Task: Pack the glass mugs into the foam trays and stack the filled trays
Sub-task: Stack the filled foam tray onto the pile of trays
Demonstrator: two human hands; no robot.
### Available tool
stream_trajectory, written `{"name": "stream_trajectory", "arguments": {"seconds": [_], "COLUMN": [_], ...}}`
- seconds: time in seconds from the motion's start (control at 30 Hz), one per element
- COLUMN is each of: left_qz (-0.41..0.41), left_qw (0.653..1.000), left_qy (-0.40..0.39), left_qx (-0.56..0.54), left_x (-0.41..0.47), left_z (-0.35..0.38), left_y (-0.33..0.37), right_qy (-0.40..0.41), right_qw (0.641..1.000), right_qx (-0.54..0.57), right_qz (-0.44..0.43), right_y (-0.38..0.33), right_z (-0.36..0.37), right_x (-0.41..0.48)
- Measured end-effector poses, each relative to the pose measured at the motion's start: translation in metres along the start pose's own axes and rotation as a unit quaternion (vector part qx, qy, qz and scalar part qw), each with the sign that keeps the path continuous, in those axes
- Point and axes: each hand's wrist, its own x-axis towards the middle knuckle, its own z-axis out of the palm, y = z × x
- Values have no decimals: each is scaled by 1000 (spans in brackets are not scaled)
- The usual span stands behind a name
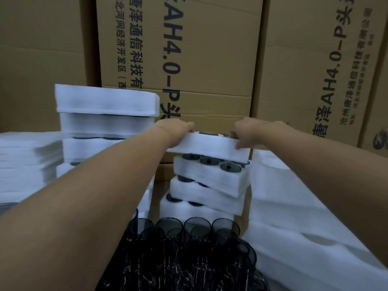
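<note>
Faced a wall of tall cardboard boxes (pixel 205 59) printed with dark lettering, filling the whole background. Found white foam heaped on both sides below them: a pile of flat foam sheets (pixel 25 164) on the far left, and empty foam trays (pixel 294 217) with round hollows spread down the right.

Counted two stacks of packed trays between these. Saw the left stack (pixel 105 122) standing taller, close to the boxes, with dark rims showing in the gaps between its layers. Saw the middle stack (pixel 210 185) as three trays laid unevenly, each shifted and tilted against the one beneath, with dark round mug ends showing in the pockets.

Noted a crowd of loose smoky glass mugs (pixel 189 229) at the bottom of the view, mouths up, packed touching one another just in front of the middle stack.

Held a fourth filled tray (pixel 207 145) just above the top of the middle stack, roughly level, with a narrow gap under its near side; could not tell whether the far edge touched. Gripped its left end with the left hand (pixel 176 129), curled round the top edge. Gripped its right end with the right hand (pixel 245 133), fingers hooked over the top and thumb pressed on the near face.
</note>
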Motion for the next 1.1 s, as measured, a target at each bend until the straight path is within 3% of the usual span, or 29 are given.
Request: {"name": "stream_trajectory", "arguments": {"seconds": [0.17,0.37,0.43,0.57,0.7,0.8,0.9,1.0,1.1], "left_qz": [-14,-71,-53,4,50,54,74,93,101], "left_qw": [999,996,995,993,992,997,996,972,911], "left_qy": [-31,-51,-65,-61,-22,-13,46,176,343], "left_qx": [12,13,47,97,111,51,-22,-123,-206], "left_x": [-20,-52,-65,-99,-136,-161,-179,-198,-222], "left_z": [20,17,8,-5,0,6,0,-29,-71], "left_y": [24,23,19,18,31,47,69,92,112], "right_qy": [-13,-19,-17,-97,-172,-110,11,132,201], "right_qw": [999,997,996,989,973,978,982,979,976], "right_qx": [-38,77,71,56,-6,48,73,51,59], "right_qz": [7,9,42,92,155,170,173,146,59], "right_y": [-11,-2,8,37,66,72,73,58,20], "right_z": [12,-13,-29,-49,-20,21,37,20,-3], "right_x": [-22,-63,-83,-129,-177,-197,-208,-225,-256]}}
